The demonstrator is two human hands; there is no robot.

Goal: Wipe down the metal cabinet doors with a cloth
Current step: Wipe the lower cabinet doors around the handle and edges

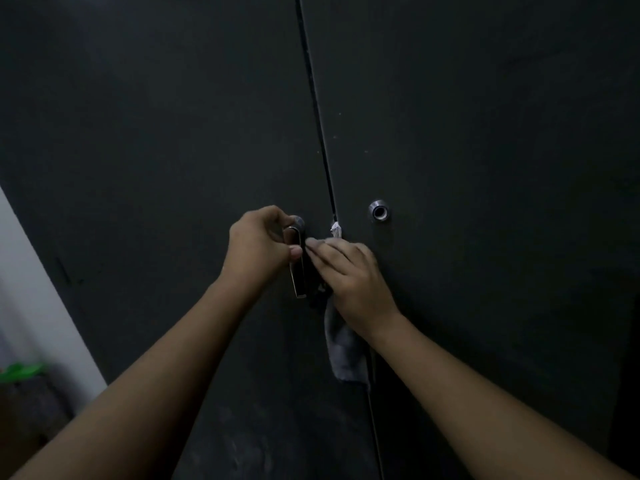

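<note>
Head view, close on a dark metal cabinet. Two doors: left door [145, 140], right door [491, 126]. The seam [317, 109] between them runs from 12 o'clock down to about 5 o'clock in frame.

Left hand [259, 245] grips the top of the chrome handle [298, 275] on the left door, fingers curled over it and thumb laid across its face. The handle's long axis runs 12 to 6, just left of the seam.

Right hand [351, 275] sits astride the seam, touching the handle at its 9 o'clock side. Its fingers are mostly straight, point to about 10 o'clock and lie flat toward the door. The thumb is hidden, so a pinch cannot be ruled out.

The grey cloth [343, 348] is under the right palm. Its loose end hangs toward 6 o'clock below the wrist, over the seam.

Forearms come in from 7 and 5 o'clock, both reaching forward and up. The right wrist bends toward the handle.

Judgement: the step in hand is wiping round the handle and the door edge. The cloth is already at the right hand, and the handle is the nearest surface to it. Broad door faces lie at 12 and 3 o'clock from that hand.

Other marks:
- round lock [379, 212] on the right door, 1 o'clock of the right hand
- a white scrap [335, 229] caught in the seam just above the fingers
- pale wall [31, 289] at 8 o'clock in frame
</note>
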